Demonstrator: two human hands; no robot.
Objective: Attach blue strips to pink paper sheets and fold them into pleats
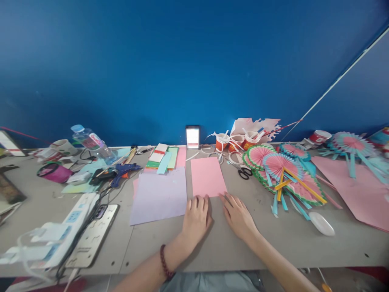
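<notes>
A pink sheet of paper (208, 176) lies flat on the grey table in front of me. At its near edge, my left hand (197, 217) rests palm down, fingertips touching the left part of that edge and fingers laid out flat. My right hand (238, 215) lies at the near right corner with its fingers stretched out, the fingertips touching the paper. Neither hand grips anything that I can see. Just left of the pink sheet is a larger lavender sheet (161, 196), close to my left hand.
Folded paper fans (284, 166), scissors (244, 173) and a white spoon-like piece (322, 224) are on the right. Paper cups (237, 142) and a phone (193, 137) stand along the blue wall. Leftward are a glue gun (121, 174), a power strip (71, 223) and a bottle (92, 142).
</notes>
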